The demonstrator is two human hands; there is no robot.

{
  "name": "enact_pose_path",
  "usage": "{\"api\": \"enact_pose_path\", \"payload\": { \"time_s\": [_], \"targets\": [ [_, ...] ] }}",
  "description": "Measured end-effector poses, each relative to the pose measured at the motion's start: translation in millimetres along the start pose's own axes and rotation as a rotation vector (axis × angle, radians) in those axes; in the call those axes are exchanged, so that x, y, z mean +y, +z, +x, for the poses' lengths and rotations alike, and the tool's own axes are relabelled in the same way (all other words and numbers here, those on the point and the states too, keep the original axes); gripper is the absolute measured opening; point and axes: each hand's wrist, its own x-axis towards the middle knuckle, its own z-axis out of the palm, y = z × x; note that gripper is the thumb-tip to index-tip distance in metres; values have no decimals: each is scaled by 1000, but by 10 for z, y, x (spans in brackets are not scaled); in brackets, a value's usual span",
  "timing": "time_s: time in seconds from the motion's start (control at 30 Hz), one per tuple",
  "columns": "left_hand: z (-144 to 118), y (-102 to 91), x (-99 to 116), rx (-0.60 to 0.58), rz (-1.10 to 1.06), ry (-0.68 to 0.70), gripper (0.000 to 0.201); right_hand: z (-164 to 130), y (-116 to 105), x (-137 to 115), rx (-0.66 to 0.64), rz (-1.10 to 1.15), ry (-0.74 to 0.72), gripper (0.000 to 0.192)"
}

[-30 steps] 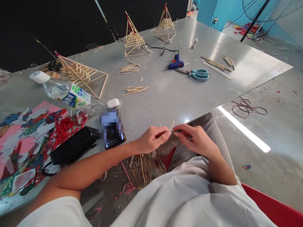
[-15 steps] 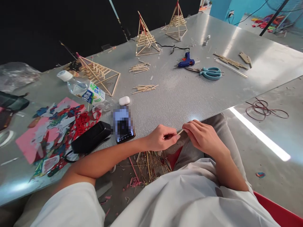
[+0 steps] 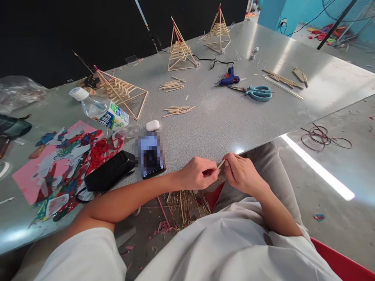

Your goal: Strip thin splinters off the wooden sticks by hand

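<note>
My left hand [image 3: 197,173] pinches a short wooden stick [image 3: 221,164] between thumb and fingers just off the table's front edge. My right hand [image 3: 244,173] is curled closed at the stick's other end, its fingertips on it. Most of the stick's length is hidden by the fingers. Beyond the hands, two small piles of thin sticks, a nearer one [image 3: 178,111] and a farther one [image 3: 172,85], lie on the table [image 3: 222,125].
Three stick pyramids stand toward the back, one [image 3: 123,91] behind a plastic bottle [image 3: 109,115]. A blue glue gun [image 3: 230,78] and scissors [image 3: 259,93] lie to the right. At left are a phone [image 3: 150,156], a black case [image 3: 109,171] and colourful scraps [image 3: 64,160].
My hands have shifted slightly left and down, and my right hand has turned a little. More of the stick now shows between the fingers. The view has moved slightly.
</note>
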Motion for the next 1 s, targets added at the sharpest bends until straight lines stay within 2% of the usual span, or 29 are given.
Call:
{"api": "enact_pose_path", "payload": {
  "time_s": [0.17, 0.27, 0.47, 0.67, 0.83, 0.9, 1.0],
  "targets": [
    [0, 8, -17, -30, 70, 26, 35, 23, 99, -3, 102, 88, 40, 16],
    [1, 0, -10, -50, 67, 9, 35, 33, 119, 5, 129, 233, 44, 16],
    [8, -75, 32, -162, -58, -42, 40, 31, 84, 36, 39, 593, 111, 24],
    [2, -131, 19, -269, -278, -128, 43, 8, 68, 58, -52, 803, 193, 40],
    [12, -160, 21, -323, -477, -165, 53, -12, 119, 111, -138, 1029, 189, 48],
    [15, -162, 21, -314, -487, -162, 54, -11, 128, 119, -123, 1024, 163, 49],
    [11, -156, 11, -288, -470, -154, 53, 1, 78, 118, -61, 824, 114, 47]
  ]
}}
